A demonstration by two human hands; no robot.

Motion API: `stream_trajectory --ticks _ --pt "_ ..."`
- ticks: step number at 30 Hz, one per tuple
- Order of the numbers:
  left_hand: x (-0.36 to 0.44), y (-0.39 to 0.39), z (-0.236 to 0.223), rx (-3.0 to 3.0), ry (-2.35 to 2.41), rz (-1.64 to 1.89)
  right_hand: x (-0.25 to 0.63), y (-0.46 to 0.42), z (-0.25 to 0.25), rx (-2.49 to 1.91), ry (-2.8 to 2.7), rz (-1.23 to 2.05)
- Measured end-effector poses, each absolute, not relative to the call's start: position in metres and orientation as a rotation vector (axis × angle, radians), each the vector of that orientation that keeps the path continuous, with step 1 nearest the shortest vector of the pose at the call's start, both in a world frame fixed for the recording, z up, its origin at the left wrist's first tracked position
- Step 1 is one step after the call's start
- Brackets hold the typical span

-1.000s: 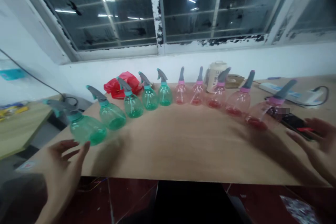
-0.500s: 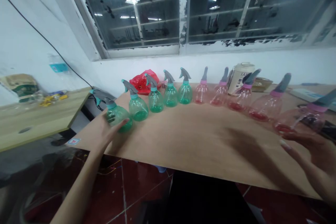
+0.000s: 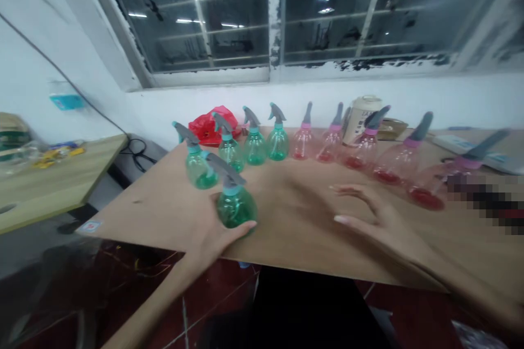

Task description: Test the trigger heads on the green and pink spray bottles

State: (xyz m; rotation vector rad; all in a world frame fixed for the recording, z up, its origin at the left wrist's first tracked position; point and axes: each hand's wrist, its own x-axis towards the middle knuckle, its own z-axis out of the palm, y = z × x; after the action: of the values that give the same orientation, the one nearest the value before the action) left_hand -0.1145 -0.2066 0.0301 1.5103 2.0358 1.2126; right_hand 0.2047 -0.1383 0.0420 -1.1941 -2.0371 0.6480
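Observation:
My left hand (image 3: pixel 216 232) is wrapped round the base of a green spray bottle (image 3: pixel 234 203) with a grey trigger, standing near the front edge of the brown table (image 3: pixel 295 229). My right hand (image 3: pixel 376 221) hovers over the table's middle with its fingers spread, holding nothing. Behind runs a curved row of spray bottles: several green ones (image 3: pixel 254 147) on the left, several pink ones (image 3: pixel 364 147) on the right. The nearest pink bottle (image 3: pixel 442 180) leans at the far right.
A red plastic bag (image 3: pixel 210 122) and a cream jar (image 3: pixel 360 117) stand at the back by the wall. A blurred dark object (image 3: pixel 487 202) lies at the right. A second wooden table (image 3: pixel 49 180) stands left across a gap. Windows fill the wall above.
My left hand took hold of the leftmost green bottle and brought it rightward, out of the row, toward the front middle. My right hand moved left from the right edge to the table's middle.

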Motion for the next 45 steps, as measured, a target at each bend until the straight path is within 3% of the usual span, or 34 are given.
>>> stream_trajectory --ticks 4,14,45 --pt "-0.046 -0.168 0.035 1.68 1.892 0.947 0.194 -0.13 0.058 -0.962 -2.025 0.747" --pt "0.063 -0.105 0.027 1.872 1.41 0.879 0.223 -0.083 0.065 -0.849 -1.737 0.976" --pt "0.049 -0.071 0.017 2.042 1.165 0.971 0.197 -0.027 0.06 -0.685 -1.783 0.921"
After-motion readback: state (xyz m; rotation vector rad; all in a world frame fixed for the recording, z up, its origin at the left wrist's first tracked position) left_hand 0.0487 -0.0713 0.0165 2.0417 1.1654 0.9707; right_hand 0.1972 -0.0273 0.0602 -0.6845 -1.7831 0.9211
